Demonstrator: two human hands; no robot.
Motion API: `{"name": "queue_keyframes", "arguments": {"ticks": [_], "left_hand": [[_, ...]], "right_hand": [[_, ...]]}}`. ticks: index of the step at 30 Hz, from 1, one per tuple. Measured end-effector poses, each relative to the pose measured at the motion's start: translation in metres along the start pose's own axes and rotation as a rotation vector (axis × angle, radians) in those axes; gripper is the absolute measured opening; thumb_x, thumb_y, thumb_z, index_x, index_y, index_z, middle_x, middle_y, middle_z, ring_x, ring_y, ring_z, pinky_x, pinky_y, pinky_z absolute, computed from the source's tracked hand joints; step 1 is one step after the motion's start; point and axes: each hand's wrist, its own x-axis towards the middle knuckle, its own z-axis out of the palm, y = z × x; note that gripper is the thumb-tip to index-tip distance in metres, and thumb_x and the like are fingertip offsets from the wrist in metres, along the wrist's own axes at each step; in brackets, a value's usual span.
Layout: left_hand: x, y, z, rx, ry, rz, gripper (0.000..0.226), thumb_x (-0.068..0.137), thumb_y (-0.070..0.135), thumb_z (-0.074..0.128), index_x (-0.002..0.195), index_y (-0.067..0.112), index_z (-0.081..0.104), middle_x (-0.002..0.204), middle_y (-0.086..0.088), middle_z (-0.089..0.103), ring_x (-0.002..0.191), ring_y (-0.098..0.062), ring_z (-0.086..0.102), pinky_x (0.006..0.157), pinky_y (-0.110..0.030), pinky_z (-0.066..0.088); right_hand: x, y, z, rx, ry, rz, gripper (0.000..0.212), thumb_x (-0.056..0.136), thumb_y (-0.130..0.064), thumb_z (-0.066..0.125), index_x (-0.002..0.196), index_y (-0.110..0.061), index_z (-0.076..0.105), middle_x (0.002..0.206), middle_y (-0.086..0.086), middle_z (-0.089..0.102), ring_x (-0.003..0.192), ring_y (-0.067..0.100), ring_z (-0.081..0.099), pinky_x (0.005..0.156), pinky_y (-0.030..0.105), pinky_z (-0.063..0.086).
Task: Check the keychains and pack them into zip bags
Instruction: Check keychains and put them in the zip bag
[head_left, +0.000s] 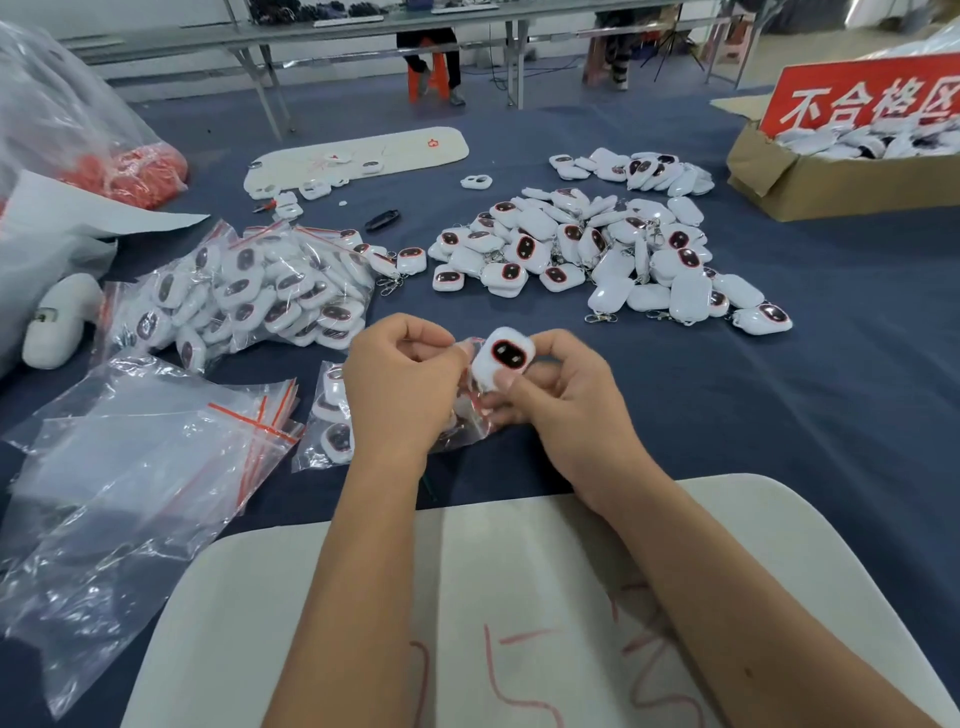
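In the middle of the frame, the right hand (550, 395) is pinching a white keychain (503, 358) between thumb and fingers, its dark oval face with a red rim turned up. The left hand (402, 384) is curling its fingers round the mouth of a small zip bag (467, 421), which is lying crumpled between and under both hands. Just left of the left wrist, a filled zip bag (330, 415) is lying on the dark blue table cover (831, 415). A heap of loose keychains (587, 249) is sitting in the upper middle, and a pile of packed bags (249, 296) to its left. Empty zip bags (135, 467) are spreading across the lower left. A cardboard box (831, 176) with a red sign (862, 96) is standing at the upper right
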Motion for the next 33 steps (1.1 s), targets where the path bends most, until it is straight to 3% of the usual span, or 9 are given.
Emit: {"name": "queue_keyframes", "arguments": {"ticks": [6,12,16,19,23,26,28,31,33], "left_hand": [[-0.002,0.007,0.002,-0.067,0.045,0.158,0.019,0.076,0.016,0.086,0.075,0.025,0.069,0.065,0.009,0.071,0.061,-0.007,0.069,0.06,-0.021,0.054],[-0.003,0.014,0.002,-0.288,0.122,0.174,0.014,0.08,0.008,0.083,0.08,0.014,0.07,0.069,-0.008,0.072,0.057,-0.02,0.069,0.058,-0.03,0.056],[-0.005,0.025,0.003,-0.608,0.183,0.102,0.013,0.084,-0.001,0.078,0.082,0.007,0.068,0.066,-0.01,0.068,0.054,-0.017,0.062,0.057,-0.028,0.052],[-0.007,0.035,0.002,-0.826,0.109,0.079,0.016,0.087,-0.003,0.075,0.08,0.01,0.068,0.063,-0.001,0.067,0.053,-0.012,0.061,0.054,-0.023,0.051],[-0.005,0.032,-0.006,-0.767,0.028,0.179,0.013,0.091,0.005,0.072,0.082,0.013,0.069,0.069,0.001,0.068,0.062,-0.011,0.062,0.063,-0.023,0.053],[-0.003,0.021,-0.009,-0.382,0.032,0.156,0.024,0.096,0.036,0.066,0.092,0.013,0.07,0.085,-0.003,0.071,0.078,-0.015,0.064,0.077,-0.034,0.054],[0.001,0.015,-0.012,-0.319,-0.202,-0.043,0.054,0.09,0.061,0.058,0.104,0.011,0.072,0.098,-0.006,0.077,0.09,-0.023,0.073,0.087,-0.043,0.058],[0.005,0.007,-0.018,-0.282,-0.562,-0.27,0.067,0.085,0.068,0.064,0.118,0.011,0.071,0.112,-0.015,0.077,0.103,-0.037,0.074,0.096,-0.051,0.056],[0.004,0.003,-0.018,-0.194,-0.591,-0.302,0.053,0.083,0.06,0.072,0.111,0.015,0.075,0.108,-0.01,0.078,0.09,-0.027,0.075,0.079,-0.041,0.06]], "right_hand": [[-0.001,-0.003,0.007,-0.527,-0.088,-0.103,0.011,0.102,-0.018,0.067,0.1,-0.021,0.078,0.069,-0.005,0.074,0.057,0.008,0.063,0.054,0.025,0.047],[-0.004,-0.014,0.007,-0.65,0.234,-0.452,0.017,0.095,-0.033,0.072,0.089,-0.018,0.074,0.082,-0.007,0.069,0.074,0.011,0.062,0.069,0.017,0.046],[-0.008,-0.015,0.01,-0.597,0.098,-0.142,0.056,0.073,-0.073,0.069,0.111,-0.033,0.057,0.102,-0.015,0.066,0.087,0.005,0.066,0.075,0.022,0.053],[-0.01,-0.014,0.02,-0.409,-0.039,-0.146,0.046,0.081,-0.045,0.083,0.117,-0.028,0.059,0.105,-0.014,0.073,0.098,0.008,0.071,0.085,0.041,0.061],[0.0,-0.027,0.018,-0.302,0.1,-0.248,0.014,0.097,-0.007,0.065,0.101,-0.017,0.073,0.088,0.017,0.071,0.079,0.039,0.064,0.074,0.058,0.057],[0.002,-0.036,0.006,-0.149,0.033,-0.117,0.012,0.1,-0.016,0.064,0.094,-0.008,0.072,0.079,0.016,0.07,0.066,0.029,0.062,0.06,0.041,0.056],[0.003,-0.036,-0.004,-0.08,-0.084,0.012,0.014,0.102,-0.016,0.063,0.105,-0.009,0.073,0.087,0.009,0.076,0.073,0.019,0.069,0.063,0.033,0.057],[0.004,-0.03,-0.015,-0.033,-0.126,0.161,0.024,0.096,-0.016,0.064,0.119,-0.01,0.068,0.097,0.011,0.078,0.081,0.022,0.073,0.072,0.039,0.06],[0.002,-0.024,-0.017,0.016,-0.099,0.223,0.021,0.1,-0.013,0.061,0.121,-0.01,0.065,0.103,0.017,0.078,0.086,0.029,0.073,0.085,0.053,0.058]]}}
